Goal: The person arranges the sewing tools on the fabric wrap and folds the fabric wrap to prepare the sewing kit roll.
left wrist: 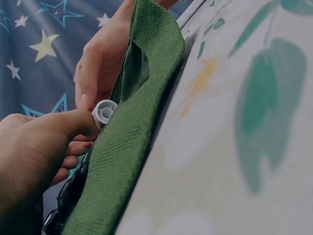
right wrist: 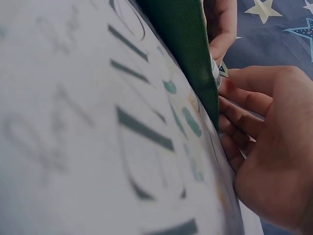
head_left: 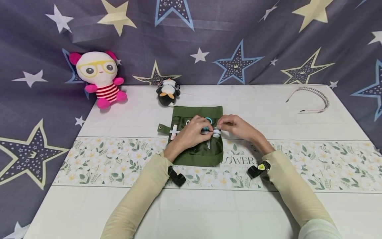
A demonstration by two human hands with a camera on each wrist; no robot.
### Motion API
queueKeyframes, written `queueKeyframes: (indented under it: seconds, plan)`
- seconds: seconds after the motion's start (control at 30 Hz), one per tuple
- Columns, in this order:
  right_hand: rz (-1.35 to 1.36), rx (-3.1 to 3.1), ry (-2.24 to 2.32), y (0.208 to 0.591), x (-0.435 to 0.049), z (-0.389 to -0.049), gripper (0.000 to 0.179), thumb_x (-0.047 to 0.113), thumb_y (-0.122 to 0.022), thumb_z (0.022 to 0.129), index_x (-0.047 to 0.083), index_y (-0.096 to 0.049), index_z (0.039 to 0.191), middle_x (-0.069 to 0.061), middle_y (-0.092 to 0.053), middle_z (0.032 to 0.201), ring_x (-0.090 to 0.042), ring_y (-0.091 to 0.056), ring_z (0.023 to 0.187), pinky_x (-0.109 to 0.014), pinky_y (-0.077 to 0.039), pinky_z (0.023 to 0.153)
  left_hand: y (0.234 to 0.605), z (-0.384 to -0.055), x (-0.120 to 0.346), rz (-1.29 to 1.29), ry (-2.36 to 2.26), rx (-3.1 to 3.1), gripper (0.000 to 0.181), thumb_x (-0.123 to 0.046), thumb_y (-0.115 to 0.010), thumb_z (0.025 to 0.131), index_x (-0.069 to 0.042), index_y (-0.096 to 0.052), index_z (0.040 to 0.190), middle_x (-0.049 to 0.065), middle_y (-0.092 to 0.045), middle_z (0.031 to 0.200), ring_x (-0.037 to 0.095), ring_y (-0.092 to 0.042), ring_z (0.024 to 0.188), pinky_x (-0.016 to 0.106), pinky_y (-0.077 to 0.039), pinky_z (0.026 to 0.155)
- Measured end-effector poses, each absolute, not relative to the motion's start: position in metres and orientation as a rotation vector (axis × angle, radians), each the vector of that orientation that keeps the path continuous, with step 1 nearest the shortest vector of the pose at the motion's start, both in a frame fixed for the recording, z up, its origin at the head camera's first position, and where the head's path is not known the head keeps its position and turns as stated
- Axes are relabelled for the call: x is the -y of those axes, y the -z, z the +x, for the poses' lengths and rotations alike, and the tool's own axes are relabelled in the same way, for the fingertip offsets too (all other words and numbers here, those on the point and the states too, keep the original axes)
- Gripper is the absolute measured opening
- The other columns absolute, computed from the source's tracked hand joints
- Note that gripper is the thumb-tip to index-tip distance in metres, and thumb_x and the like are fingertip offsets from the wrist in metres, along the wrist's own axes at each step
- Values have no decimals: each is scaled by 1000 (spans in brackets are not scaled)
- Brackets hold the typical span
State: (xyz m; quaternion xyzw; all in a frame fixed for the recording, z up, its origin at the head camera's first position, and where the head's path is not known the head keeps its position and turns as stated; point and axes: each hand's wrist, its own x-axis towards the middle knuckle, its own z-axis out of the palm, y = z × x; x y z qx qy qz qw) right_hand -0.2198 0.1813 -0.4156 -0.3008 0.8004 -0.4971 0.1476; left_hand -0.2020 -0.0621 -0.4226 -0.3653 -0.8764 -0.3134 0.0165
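A dark green fabric sewing kit (head_left: 198, 160) lies unfolded on the table. A white thread spool (head_left: 216, 133) sits near its right edge, its hollow end showing in the left wrist view. My left hand (head_left: 195, 131) reaches over the kit and pinches a white elastic band (head_left: 205, 132), thumb tip right at the spool. From the right, my right hand (head_left: 238, 126) pinches the spool's far end between thumb and index finger. Blue-handled scissors (head_left: 208, 120) lie partly under my left hand. A clear pointed piece (head_left: 208, 144) and a small white-and-pink item (head_left: 173, 133) are also in the kit.
A snap tab (head_left: 163, 129) sticks out from the kit's left side. Behind the kit sits a penguin plush (head_left: 168, 93), with a pink-and-white plush toy (head_left: 102, 78) at the back left. A headband (head_left: 320, 96) lies at the back right. A floral runner (head_left: 113, 162) crosses the table.
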Motion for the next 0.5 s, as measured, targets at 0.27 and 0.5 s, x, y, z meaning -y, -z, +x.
queueKeyframes:
  seconds: [0.27, 0.5]
  plan:
    - [-848, -2362, 1425, 415, -180, -219, 23, 8, -56, 108, -2, -76, 113, -15, -70, 115, -28, -61, 104, -45, -47, 92, 422, -200, 65, -1100, 974, 2757, 13, -19, -70, 100, -11, -74, 110, 8, -67, 120, 27, -52, 116, 44, -46, 97]
    - [-770, -2441, 1472, 415, -179, -219, 23, 11, -57, 107, -1, -73, 118, -16, -71, 112, -29, -66, 98, -39, -51, 88, 415, -190, 74, -1058, 962, 2714, 19, -19, -71, 99, -9, -74, 114, 10, -65, 122, 30, -51, 121, 46, -44, 101]
